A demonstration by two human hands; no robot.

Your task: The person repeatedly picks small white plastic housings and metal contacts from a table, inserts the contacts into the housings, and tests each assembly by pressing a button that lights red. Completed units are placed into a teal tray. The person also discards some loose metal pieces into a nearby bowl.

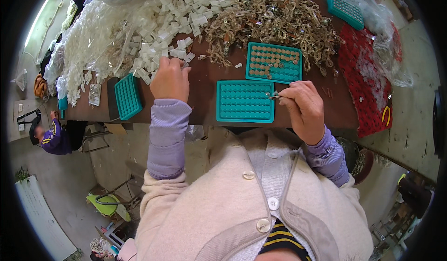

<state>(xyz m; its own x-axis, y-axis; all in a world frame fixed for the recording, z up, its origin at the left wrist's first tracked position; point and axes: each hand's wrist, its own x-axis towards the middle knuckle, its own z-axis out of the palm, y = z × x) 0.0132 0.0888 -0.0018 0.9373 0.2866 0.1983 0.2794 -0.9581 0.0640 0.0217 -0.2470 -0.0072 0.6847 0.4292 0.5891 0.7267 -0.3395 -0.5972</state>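
Observation:
My left hand [170, 79] is at the near edge of a pile of small clear plastic boxes [163, 30]. Its fingers are curled together, and what they hold, if anything, is hidden. Between the thumb and fingers of my right hand [305, 110] is a small shiny metal piece [273, 96], too small to name. It is over the right edge of a teal tray [245, 120] with rows of empty hollows. Just behind, a second teal tray [291, 74] carries rows of round tan-coloured pieces, with its near right hollows mostly bare.
A heap of tangled clear-and-brown loops [274, 19] covers the back of the brown table [205, 110]. Another teal tray [128, 97] stands left. Right are a red patterned cloth [361, 70], yellow-handled scissors [386, 114] and a teal tray [345, 12]. A person [56, 135] sits far left.

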